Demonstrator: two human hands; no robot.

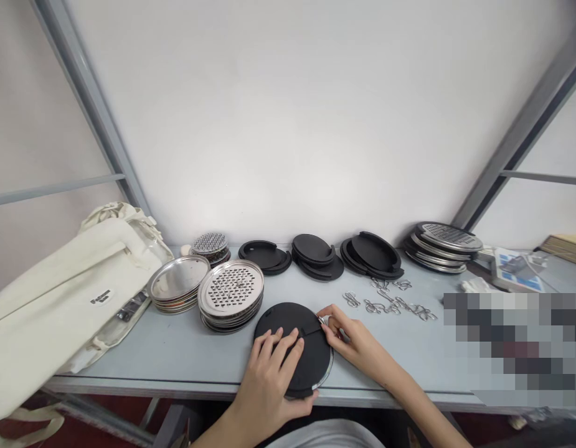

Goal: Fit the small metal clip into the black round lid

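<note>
A round black disc (288, 323) lies near the front edge of the grey table (175, 354), on top of a metal plate whose rim (329, 368) shows at its right. My left hand (269, 373) lies flat on the disc with its fingers spread. My right hand (353, 342) pinches a small metal wire clip (325, 320) at the disc's right edge, beside a slot in the disc.
Stacks of perforated metal plates (230, 292) and plain metal plates (178, 280) stand at the left. Black discs (316, 255) lie in piles along the wall, with another metal stack (444, 246) at the right. Loose wire clips (390, 302) are scattered beyond my right hand. A cream cloth bag (68, 286) covers the left end.
</note>
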